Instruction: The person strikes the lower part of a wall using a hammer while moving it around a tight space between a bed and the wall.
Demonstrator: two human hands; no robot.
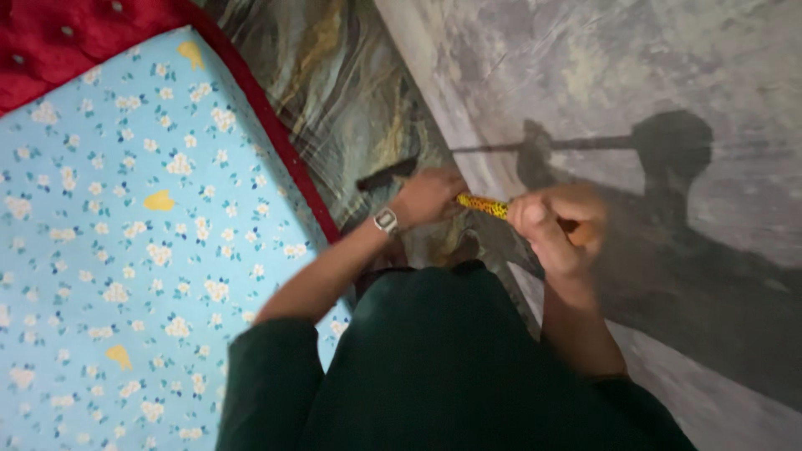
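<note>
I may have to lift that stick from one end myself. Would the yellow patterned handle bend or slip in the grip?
The patterned handle runs straight between the left hand and right hand, so it is probably stiff. Both hands are closed around it, which suggests it is slim and easy to grip. Its shadow on the wall looks long, so it may feel end-heavy.

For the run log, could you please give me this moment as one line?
left hand: grips long handle, wristwatch on | right hand: grips handle's upper end | beside: floral bed sheet | floor: marbled
</note>
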